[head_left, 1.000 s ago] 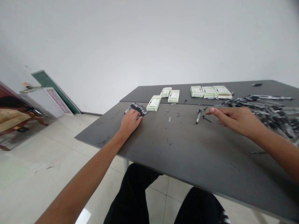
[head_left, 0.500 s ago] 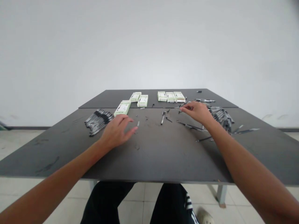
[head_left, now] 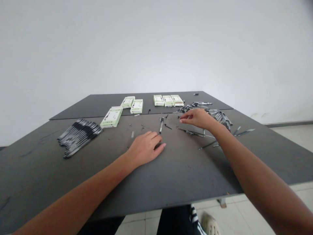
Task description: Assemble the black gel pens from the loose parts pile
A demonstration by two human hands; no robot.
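Observation:
My left hand [head_left: 146,148] rests low over the table's middle, thumb apart from loosely curled fingers, with nothing in it. Just beyond its fingers lies a single pen [head_left: 161,125] with a clear barrel and dark parts. My right hand [head_left: 197,118] reaches to the near side of a loose heap of pens [head_left: 221,118], its thumb and forefinger brought together. A tiny dark piece shows at those fingertips; whether they grip it I cannot tell. Below that hand lie several loose pens and thin refills [head_left: 193,132]. A neat row of pens [head_left: 79,135] lies at the left.
On the left stand three pale green and white boxes, the nearest box [head_left: 111,117] beside the pen row. Three similar boxes [head_left: 168,100] sit at the back. Small dark caps [head_left: 168,126] and a clear scrap [head_left: 132,134] are scattered on the dark table [head_left: 176,176].
My left hand has moved right, away from the pen row to the table's middle. My right hand stays by the heap, fingers pinched. The whole view has turned slightly.

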